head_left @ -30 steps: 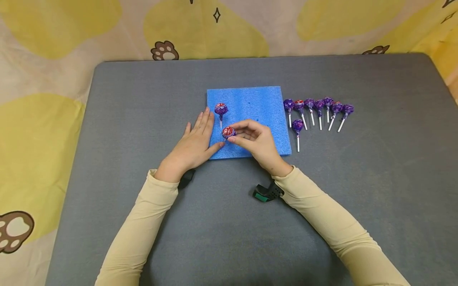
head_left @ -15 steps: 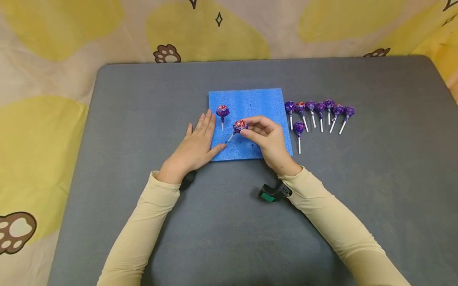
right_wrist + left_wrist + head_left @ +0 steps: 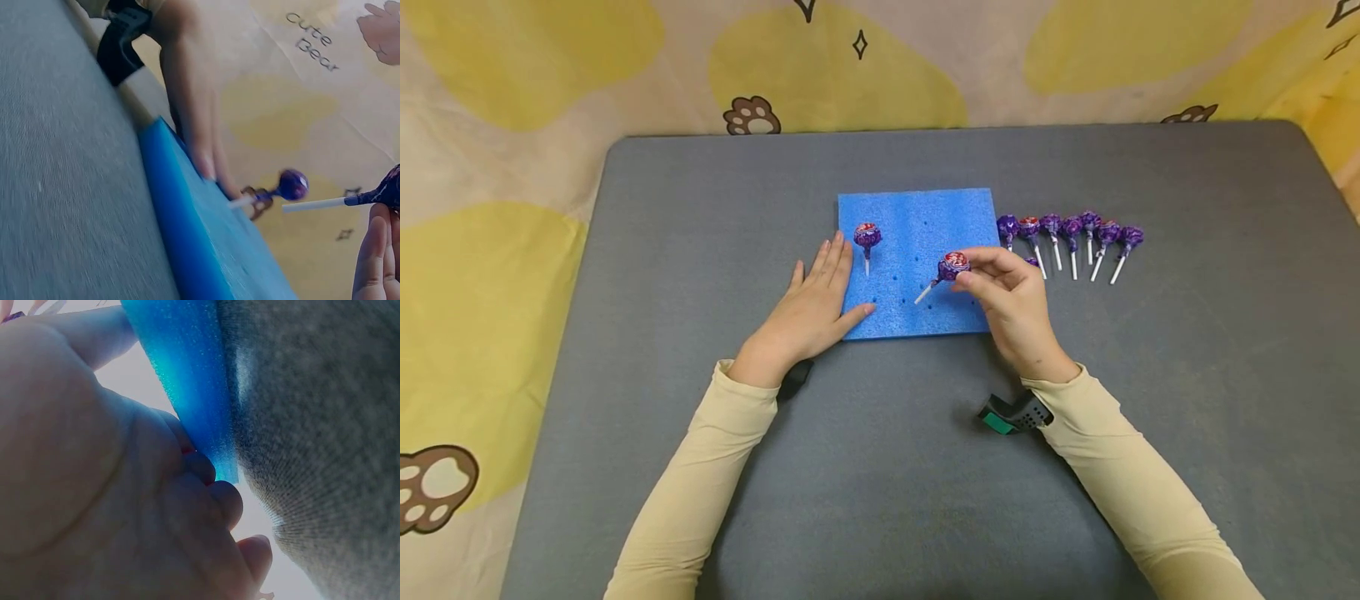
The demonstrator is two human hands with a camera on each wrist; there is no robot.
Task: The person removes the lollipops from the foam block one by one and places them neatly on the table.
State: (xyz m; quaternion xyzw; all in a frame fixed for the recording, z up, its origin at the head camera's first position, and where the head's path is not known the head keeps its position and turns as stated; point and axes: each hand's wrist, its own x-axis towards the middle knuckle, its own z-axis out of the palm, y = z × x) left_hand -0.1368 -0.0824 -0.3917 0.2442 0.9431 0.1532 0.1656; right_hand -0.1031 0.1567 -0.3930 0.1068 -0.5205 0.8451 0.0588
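Observation:
A blue foam block (image 3: 917, 208) with small holes in its top lies on the table. My left hand (image 3: 808, 304) rests with straight fingers along its left edge, the thumb over the front left corner. In the left wrist view the fingers lie against the foam's side (image 3: 194, 381). One lollipop (image 3: 867, 236) stands upright in the foam near those fingertips. My right hand (image 3: 1011, 304) pinches a second purple-and-red lollipop (image 3: 953, 267) by its wrapped head, above the block's right half. Its white stick (image 3: 315, 205) is free of the foam and slants down to the left.
Several lollipops (image 3: 1071, 229) lie in a row on the grey table (image 3: 1210, 350), just right of the foam. Another lollipop is mostly hidden behind my right hand. A patterned yellow cloth (image 3: 835, 67) hangs behind the table's far edge.
My right hand has drawn the pinched lollipop away from the foam's front left area and carried it to the right, baring several holes. The left hand keeps its place.

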